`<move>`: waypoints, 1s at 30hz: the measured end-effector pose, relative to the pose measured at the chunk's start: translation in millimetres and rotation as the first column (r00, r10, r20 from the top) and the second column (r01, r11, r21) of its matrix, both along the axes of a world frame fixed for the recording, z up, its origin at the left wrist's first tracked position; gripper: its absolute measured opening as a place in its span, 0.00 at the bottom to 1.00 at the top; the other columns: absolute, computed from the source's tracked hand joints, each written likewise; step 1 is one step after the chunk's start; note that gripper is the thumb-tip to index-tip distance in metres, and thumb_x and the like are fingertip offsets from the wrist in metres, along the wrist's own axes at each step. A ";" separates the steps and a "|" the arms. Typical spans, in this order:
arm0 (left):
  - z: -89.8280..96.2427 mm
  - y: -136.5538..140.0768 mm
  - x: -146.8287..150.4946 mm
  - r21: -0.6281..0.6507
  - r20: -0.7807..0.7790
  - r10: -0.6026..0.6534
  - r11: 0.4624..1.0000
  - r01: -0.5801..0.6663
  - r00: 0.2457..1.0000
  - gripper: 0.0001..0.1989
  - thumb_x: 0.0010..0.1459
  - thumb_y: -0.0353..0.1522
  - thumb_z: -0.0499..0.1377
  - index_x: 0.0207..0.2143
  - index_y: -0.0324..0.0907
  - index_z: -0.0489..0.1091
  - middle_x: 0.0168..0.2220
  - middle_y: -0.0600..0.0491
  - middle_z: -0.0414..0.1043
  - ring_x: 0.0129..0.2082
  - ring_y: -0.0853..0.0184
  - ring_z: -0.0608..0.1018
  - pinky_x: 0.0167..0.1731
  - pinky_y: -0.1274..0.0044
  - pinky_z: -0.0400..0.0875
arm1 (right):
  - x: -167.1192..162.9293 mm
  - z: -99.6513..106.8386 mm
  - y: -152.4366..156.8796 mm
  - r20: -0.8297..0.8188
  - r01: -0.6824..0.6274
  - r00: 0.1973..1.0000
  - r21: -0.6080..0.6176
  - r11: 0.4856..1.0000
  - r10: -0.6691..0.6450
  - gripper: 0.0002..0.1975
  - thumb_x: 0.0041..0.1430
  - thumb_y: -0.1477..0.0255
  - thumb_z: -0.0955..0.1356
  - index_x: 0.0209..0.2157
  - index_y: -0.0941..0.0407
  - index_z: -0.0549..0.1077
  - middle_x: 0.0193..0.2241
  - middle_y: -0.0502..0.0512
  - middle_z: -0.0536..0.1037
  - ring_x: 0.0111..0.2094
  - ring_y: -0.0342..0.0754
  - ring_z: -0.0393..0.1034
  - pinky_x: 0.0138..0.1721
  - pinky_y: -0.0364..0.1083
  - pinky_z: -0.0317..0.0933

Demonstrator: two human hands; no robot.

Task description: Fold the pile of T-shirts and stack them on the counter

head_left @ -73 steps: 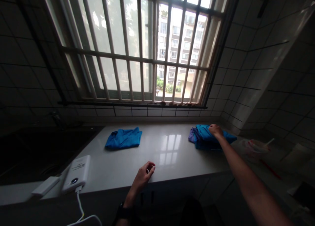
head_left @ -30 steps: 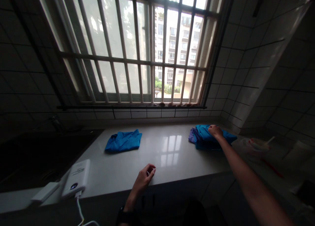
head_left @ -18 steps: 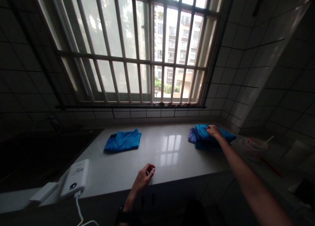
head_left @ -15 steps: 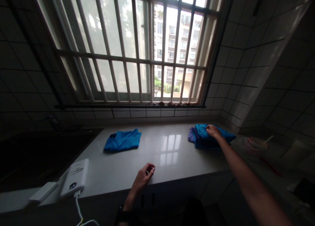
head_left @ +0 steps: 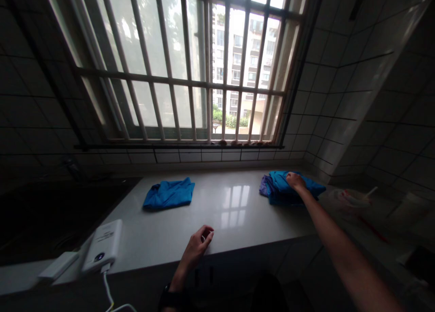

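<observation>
On the right of the counter lies a pile of folded blue cloth (head_left: 279, 181) with a purple cloth (head_left: 264, 186) at its left side. My right hand (head_left: 295, 180) rests on top of this pile, its fingers closed on the upper blue cloth. Near the counter's front edge, my left hand (head_left: 197, 243) is curled with thumb and fingertips close together, and I see nothing in it. Further left, apart from both hands, a second folded blue cloth (head_left: 170, 194) lies flat.
A white power bank (head_left: 103, 244) with a cable stands at the front left of the pale counter (head_left: 152, 242), beside a small white box (head_left: 59, 266). Beyond it is a dark sink (head_left: 50, 212). At the right sits a clear plastic bag (head_left: 350, 203). A barred window is behind.
My right hand has shifted very slightly on the blue pile, its fingers a little more closed. My left hand and the cloths stay where they were.
</observation>
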State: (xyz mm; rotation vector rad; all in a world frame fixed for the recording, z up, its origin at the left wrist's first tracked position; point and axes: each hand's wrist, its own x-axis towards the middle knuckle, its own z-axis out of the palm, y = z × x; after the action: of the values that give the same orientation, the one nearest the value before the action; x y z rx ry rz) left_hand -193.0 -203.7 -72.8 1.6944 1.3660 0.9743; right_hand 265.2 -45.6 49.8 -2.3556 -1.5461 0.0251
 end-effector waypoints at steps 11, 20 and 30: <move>-0.5 0.5 0.0 -0.004 -0.002 0.000 1.000 0.000 1.000 0.23 0.56 0.52 0.55 0.38 0.42 0.73 0.31 0.51 0.75 0.30 0.63 0.75 0.34 0.72 0.70 | -9.5 5.5 0.7 -0.007 -0.115 0.993 -0.007 0.993 0.115 0.11 0.63 0.67 0.68 0.40 0.59 0.80 0.44 0.64 0.83 0.47 0.56 0.76 0.42 0.45 0.63; 3.7 -1.1 0.8 0.001 -0.002 0.003 1.000 -0.003 1.000 0.24 0.56 0.54 0.56 0.37 0.43 0.74 0.31 0.51 0.76 0.30 0.63 0.75 0.34 0.72 0.70 | -64.1 85.2 -0.4 -0.388 -0.154 0.746 0.691 0.707 0.541 0.24 0.55 0.46 0.69 0.31 0.55 0.73 0.23 0.50 0.75 0.26 0.47 0.71 0.28 0.43 0.63; -6.2 3.2 -1.6 -0.016 0.057 0.009 1.000 -0.008 0.998 0.37 0.56 0.54 0.56 0.58 0.37 0.68 0.32 0.52 0.74 0.29 0.63 0.77 0.33 0.71 0.71 | -190.8 61.5 -24.3 -0.667 -0.604 0.234 0.470 0.643 0.707 0.20 0.48 0.54 0.76 0.27 0.58 0.76 0.23 0.50 0.77 0.26 0.44 0.73 0.27 0.42 0.64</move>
State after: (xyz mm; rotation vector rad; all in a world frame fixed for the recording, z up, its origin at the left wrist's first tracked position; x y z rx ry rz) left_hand -194.7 -200.4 -78.9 1.6384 1.3411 1.0062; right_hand 74.4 -69.9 111.3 -1.0212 -1.7487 1.0538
